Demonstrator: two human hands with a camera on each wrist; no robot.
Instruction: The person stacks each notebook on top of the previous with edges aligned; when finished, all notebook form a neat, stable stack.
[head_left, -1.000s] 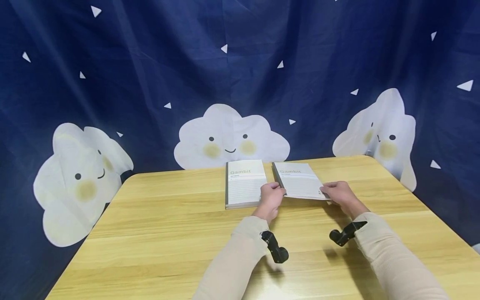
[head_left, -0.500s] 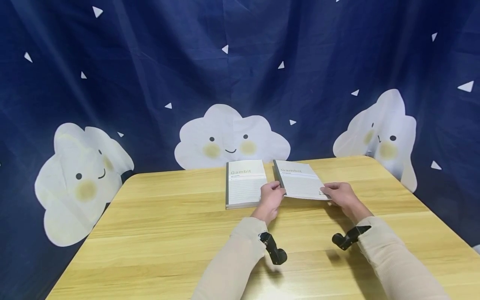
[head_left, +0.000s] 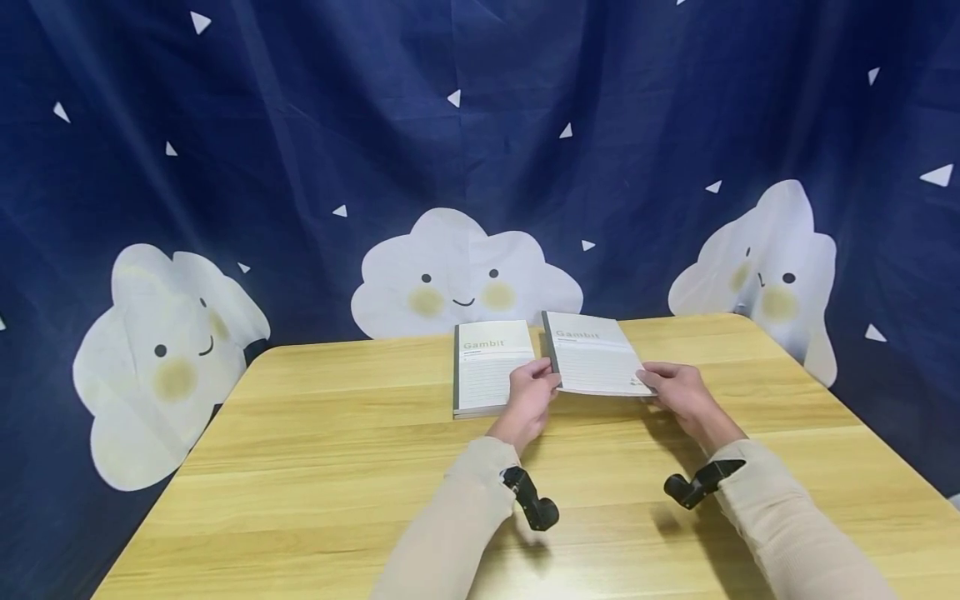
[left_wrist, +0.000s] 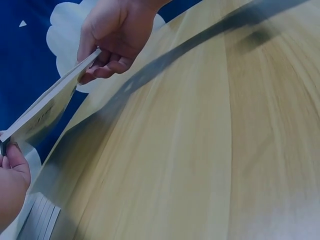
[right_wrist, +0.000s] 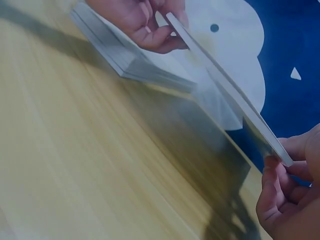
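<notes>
Notebook [head_left: 592,354] lifted now; wrist views show gap underneath.

Head view: high, facing forward and down over counter [head_left: 337,467]. Wrist views: low, close, skimming its surface from opposite sides. All share the lifted notebook [head_left: 592,363].

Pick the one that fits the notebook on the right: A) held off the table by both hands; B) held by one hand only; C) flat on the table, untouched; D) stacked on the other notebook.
A: the left hand and right hand each pinch a near corner of the right notebook, which both wrist views show clear of the table.
</notes>
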